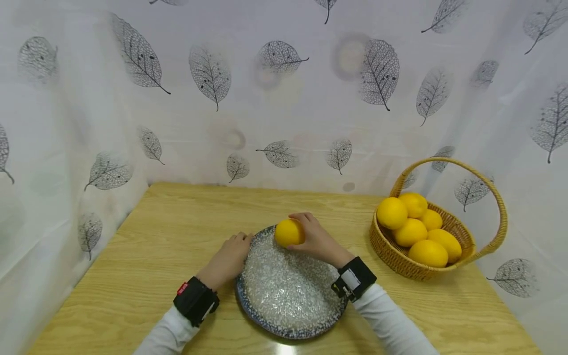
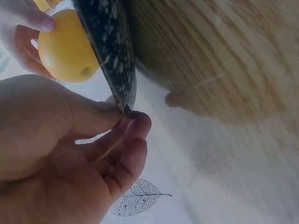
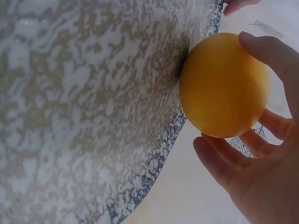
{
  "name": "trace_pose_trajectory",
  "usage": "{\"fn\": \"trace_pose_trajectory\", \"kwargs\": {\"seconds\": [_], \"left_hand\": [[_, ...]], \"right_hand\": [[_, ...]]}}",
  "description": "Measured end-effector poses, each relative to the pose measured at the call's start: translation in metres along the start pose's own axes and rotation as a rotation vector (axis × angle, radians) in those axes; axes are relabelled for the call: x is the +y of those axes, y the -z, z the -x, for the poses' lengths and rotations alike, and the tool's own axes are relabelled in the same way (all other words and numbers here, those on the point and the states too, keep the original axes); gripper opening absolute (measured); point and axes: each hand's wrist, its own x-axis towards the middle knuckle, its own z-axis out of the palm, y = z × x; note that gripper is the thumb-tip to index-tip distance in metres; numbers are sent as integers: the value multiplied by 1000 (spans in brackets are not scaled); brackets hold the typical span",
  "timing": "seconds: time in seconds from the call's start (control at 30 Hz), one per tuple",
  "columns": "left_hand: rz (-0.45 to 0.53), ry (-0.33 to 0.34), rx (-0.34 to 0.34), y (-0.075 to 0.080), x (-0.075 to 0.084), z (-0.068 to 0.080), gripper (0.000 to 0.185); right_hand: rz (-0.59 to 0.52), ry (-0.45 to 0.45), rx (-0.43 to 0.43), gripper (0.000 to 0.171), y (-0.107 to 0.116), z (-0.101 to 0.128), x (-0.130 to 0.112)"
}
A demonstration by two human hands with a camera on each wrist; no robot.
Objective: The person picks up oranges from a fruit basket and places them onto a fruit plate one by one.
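A round speckled plate (image 1: pixel 288 296), greyish white with a dark blue rim, lies on the wooden table. My left hand (image 1: pixel 228 259) pinches its left rim; in the left wrist view the thumb and fingertips meet at the plate's edge (image 2: pixel 114 60). Above the far part of the plate, my right hand (image 1: pixel 319 240) grips a yellow lemon (image 1: pixel 287 233) between thumb and fingers. The right wrist view has the lemon (image 3: pixel 224 86) close against the plate's inner rim; whether it rests on the surface I cannot tell.
A wicker basket (image 1: pixel 395 256) with a tall arched handle (image 1: pixel 497 197) stands at the right of the table (image 1: pixel 177 212), holding several lemons (image 1: pixel 428 253). Behind and beside the table hangs a white curtain (image 1: pixel 284 113) printed with grey leaves.
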Motion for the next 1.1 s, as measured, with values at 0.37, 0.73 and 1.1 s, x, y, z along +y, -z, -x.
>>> {"fn": "trace_pose_trajectory", "kwargs": {"seconds": [0.37, 0.73, 1.1], "left_hand": [[72, 10, -33, -6, -8, -2, 51], [182, 53, -48, -6, -9, -4, 44], [181, 89, -84, -3, -6, -5, 46]], "right_hand": [[23, 3, 39, 71, 3, 4, -2], [18, 21, 55, 68, 4, 7, -1], [34, 4, 62, 63, 6, 8, 1]]}}
